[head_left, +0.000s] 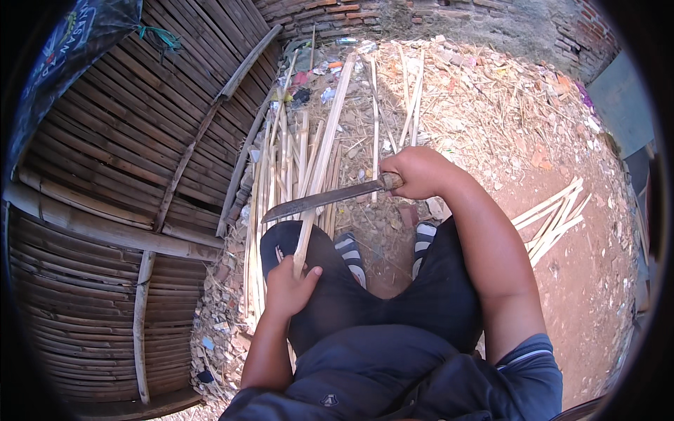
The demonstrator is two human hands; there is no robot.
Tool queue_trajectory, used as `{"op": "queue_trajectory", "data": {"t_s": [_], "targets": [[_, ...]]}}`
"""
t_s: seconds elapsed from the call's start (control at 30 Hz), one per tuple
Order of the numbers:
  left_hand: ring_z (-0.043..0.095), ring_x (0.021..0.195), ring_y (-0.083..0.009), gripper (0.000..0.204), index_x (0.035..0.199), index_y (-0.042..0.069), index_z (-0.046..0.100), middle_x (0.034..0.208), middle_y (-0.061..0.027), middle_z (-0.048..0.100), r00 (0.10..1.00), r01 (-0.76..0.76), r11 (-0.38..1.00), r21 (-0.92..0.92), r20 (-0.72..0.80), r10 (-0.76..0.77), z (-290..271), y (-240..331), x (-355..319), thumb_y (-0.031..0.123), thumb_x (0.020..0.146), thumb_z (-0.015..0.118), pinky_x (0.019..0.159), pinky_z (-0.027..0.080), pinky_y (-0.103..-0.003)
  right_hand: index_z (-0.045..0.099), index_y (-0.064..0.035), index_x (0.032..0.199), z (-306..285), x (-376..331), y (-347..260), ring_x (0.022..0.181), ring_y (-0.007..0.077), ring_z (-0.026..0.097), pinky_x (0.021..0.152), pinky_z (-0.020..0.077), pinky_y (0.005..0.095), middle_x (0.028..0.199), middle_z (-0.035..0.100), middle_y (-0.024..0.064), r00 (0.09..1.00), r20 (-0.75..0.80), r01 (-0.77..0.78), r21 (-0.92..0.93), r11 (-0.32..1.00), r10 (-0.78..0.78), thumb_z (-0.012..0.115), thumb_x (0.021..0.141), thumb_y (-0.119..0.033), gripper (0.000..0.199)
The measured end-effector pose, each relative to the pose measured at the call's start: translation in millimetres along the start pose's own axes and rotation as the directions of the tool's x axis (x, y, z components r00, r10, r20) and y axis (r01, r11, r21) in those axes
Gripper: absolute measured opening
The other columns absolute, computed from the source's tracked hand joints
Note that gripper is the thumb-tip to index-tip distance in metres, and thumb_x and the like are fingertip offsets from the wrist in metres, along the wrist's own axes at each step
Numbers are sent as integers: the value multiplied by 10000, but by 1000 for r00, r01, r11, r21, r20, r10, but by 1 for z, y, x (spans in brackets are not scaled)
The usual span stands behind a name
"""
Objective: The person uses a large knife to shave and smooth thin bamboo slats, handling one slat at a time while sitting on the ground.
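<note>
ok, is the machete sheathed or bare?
Bare. The machete's blade shows uncovered from handle to tip; the right hand grips it, and the blade crosses the strip in view, contact unclear.

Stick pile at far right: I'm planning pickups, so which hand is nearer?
Right. The right hand, on the knife, is left of the pile; the left hand, gripping a strip, is farther left.

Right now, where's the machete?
Centre of the head view: the machete is gripped in the right hand, pointing left across the long pale strip that the left hand holds.
</note>
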State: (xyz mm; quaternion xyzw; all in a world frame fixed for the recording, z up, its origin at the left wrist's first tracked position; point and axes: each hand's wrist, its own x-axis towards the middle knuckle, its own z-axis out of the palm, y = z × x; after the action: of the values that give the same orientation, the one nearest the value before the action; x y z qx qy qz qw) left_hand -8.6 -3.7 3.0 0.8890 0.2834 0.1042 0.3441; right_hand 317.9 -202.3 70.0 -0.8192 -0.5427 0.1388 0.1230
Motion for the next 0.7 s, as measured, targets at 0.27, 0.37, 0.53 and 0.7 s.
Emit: {"op": "queue_trajectory", "data": {"t_s": [0.27,0.37,0.53,0.7], "targets": [[725,729,-369,415,942,-15,664,760,-184,696,999,-40,999,22,29,39,0,-9,3,349,879,854,686,561,-434,731,-59,1204,10,23,70,1017,378,738,890,569,482,1042,757,236,871,-276,-308,339,889,407,810,900,-351,429],[723,730,-374,416,954,-14,669,764,-182,697,998,-70,997,44,6,70,1,-13,3,354,882,850,694,563,-439,729,-53,1226,12,11,56,1027,406,728,917,572,478,1063,759,238,923,-273,-182,311,933,271,817,894,-363,463],[724,735,-368,414,967,-11,674,769,-180,698,998,-31,999,29,47,30,-1,0,1,355,884,850,696,562,-432,732,-105,1107,19,11,-12,1017,419,724,890,568,512,997,748,223,999,-39,36,-14,999,-37,822,865,-335,346],[719,726,-356,409,970,-3,677,769,-171,699,998,-23,1000,21,54,22,-6,3,0,357,886,851,694,558,-425,731,-67,1120,24,29,31,1010,426,721,893,567,503,996,750,231,993,-109,-24,243,970,52,829,857,-334,387]]}}
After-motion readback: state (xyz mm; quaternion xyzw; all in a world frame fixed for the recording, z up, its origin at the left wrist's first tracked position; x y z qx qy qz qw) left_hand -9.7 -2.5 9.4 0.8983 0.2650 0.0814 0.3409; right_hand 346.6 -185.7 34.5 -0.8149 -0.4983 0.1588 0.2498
